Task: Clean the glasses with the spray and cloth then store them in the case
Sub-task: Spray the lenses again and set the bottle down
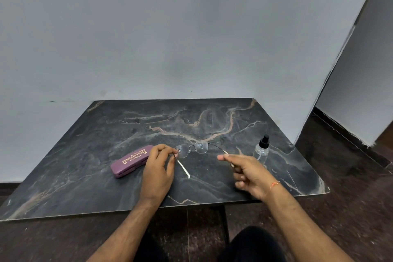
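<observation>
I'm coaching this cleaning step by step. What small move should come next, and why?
Probably free the right hand from the glasses and reach for the spray bottle standing just beyond it. Both hands hold the glasses; the left hand can keep them. No cloth is visible.

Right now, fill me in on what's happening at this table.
A person holds a pair of rimless glasses over a dark marble table. The left hand pinches the frame beside one lens, while the right hand holds the other temple arm. A closed purple case lies to the left, and a clear spray bottle stands to the right. No cloth is visible.
</observation>
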### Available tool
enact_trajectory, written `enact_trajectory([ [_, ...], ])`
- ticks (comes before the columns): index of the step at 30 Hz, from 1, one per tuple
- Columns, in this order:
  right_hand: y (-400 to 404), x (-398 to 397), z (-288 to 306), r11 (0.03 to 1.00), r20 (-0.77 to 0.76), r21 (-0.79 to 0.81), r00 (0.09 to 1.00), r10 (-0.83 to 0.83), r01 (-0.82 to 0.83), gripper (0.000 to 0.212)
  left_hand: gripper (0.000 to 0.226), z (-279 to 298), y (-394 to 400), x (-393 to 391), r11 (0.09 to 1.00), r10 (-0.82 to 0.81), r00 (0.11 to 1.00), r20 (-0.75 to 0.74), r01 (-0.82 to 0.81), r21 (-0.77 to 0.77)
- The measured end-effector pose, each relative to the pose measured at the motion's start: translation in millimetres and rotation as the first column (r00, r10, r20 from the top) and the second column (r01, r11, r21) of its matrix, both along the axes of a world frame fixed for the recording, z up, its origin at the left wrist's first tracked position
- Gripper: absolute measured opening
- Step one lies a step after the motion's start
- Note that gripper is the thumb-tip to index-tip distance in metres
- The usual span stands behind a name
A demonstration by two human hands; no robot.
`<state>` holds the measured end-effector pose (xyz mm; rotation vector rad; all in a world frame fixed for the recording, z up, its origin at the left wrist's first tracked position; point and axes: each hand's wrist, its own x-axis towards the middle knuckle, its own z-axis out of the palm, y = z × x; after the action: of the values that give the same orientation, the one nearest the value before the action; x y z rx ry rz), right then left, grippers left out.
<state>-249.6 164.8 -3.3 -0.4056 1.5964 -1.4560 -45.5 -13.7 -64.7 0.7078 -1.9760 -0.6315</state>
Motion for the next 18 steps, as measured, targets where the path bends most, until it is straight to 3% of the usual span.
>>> enact_trajectory([
  [3, 8.4, -5.4, -9.2, 0.999, -0.145, 0.043, 0.989, 0.019, -0.013, 0.019, 0.011, -4.8, -3.1, -2.5, 0.999, 0.031, 0.996, 0.081, -0.029, -0.038],
  [8, 13.8, -11.5, -23.4, 0.995, -0.184, 0.09, 0.982, 0.048, -0.032, 0.017, 0.015, -9.3, -5.3, -7.3, 0.99, 0.107, 0.956, 0.275, -0.076, -0.12],
  [18, 5.1, -10.2, -35.1, 0.983, -0.322, 0.184, 0.945, 0.058, 0.003, 0.005, 0.023, -16.7, -10.7, -10.5, 0.989, 0.128, 0.923, 0.362, -0.093, -0.113],
])
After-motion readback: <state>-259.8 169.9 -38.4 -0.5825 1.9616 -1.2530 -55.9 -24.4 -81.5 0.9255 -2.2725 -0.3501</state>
